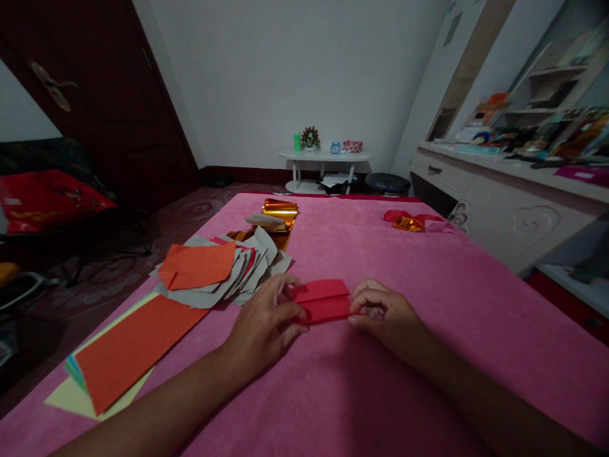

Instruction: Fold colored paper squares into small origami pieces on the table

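Note:
A small folded piece of red paper (326, 301) lies between my hands over the pink cloth (304, 387), with a crease or layered edge running across it. My left hand (273, 314) grips its left end, thumb and fingers along the edges. At the right end, my right hand (385, 314) pinches the lower corner between thumb and curled fingers. Just left of my left hand is a heap of grey paper pieces (257, 260) topped by an orange piece (200, 263). Nearer to me lies a stack of coloured sheets with an orange one (137, 346) uppermost.
Shiny gold foil (280, 212) sits behind the grey heap. Red and gold scraps (409, 222) lie at the back right. Beyond the cloth stand a small white table (323, 155) and, at right, a cluttered white dresser (504, 181). A red bag (52, 200) is at left.

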A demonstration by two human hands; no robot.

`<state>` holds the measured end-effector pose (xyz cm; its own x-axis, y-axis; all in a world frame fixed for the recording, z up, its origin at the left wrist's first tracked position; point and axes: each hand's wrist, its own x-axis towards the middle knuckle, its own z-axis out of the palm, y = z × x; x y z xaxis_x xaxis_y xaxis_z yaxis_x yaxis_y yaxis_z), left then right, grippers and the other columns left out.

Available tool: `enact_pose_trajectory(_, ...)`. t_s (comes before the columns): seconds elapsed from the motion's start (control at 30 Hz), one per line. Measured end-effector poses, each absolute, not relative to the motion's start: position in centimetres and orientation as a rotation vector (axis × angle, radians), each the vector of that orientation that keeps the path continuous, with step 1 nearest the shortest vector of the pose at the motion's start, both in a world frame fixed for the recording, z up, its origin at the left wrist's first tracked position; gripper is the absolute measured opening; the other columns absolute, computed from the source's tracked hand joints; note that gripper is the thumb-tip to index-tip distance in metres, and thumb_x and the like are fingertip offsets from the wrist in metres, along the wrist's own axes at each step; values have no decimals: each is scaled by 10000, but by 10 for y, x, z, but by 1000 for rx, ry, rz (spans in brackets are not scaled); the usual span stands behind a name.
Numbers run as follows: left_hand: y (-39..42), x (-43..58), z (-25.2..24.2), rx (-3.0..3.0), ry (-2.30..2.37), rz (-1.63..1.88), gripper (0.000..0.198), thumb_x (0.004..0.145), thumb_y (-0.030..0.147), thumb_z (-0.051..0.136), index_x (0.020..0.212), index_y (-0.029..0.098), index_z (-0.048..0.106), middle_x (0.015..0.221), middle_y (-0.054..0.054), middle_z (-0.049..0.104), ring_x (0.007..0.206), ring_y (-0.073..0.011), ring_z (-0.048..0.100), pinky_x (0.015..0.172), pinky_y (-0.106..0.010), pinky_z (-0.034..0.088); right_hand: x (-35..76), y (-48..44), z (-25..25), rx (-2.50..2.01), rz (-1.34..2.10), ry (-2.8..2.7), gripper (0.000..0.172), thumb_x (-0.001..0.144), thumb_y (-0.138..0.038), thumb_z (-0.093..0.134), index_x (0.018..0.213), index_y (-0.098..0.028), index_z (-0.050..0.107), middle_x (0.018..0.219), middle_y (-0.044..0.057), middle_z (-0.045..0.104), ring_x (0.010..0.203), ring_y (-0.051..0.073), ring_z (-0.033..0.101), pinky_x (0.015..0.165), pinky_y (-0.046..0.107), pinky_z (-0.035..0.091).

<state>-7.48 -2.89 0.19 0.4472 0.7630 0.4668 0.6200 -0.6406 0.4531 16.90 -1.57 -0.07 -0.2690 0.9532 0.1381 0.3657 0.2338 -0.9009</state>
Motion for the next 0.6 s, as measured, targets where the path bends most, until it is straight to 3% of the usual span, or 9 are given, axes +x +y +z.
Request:
enact_pose_trajectory(0.17, -38, -82, -3, 2703, 1053, 886, 227, 775, 102, 588, 957, 220, 653, 1166, -62, 571, 1037, -214, 523, 854, -382, 426, 178, -30, 1, -1103, 1039, -1913, 135, 722, -74, 588, 694, -181, 664, 919, 51, 577, 756, 137, 561, 592, 230, 422)
enact_pose_trajectory(0.43, -41, -83, -6, 2783, 1005, 757, 241, 828, 136, 523, 1039, 195, 626, 1050, -59, 661, 947, -204, 582, 822, -379, 438, 180, -34, 2, -968, 931, -2056, 294, 704, 21, 467, 742, -188, 670, 875, 43, 632, 837, 160, 594, 739, 279, 450)
enact_pose_trajectory(0.6, -47, -79, 5, 2714, 991, 728, 291, 761, 138, 530, 1029, 177, 638, 1036, -74, 656, 939, -218, 584, 832, -386, 438, 177, -29, 6, -1097, 843, -2028, 249, 751, -42, 449, 797, -192, 642, 795, 19, 610, 663, 126, 551, 599, 247, 424)
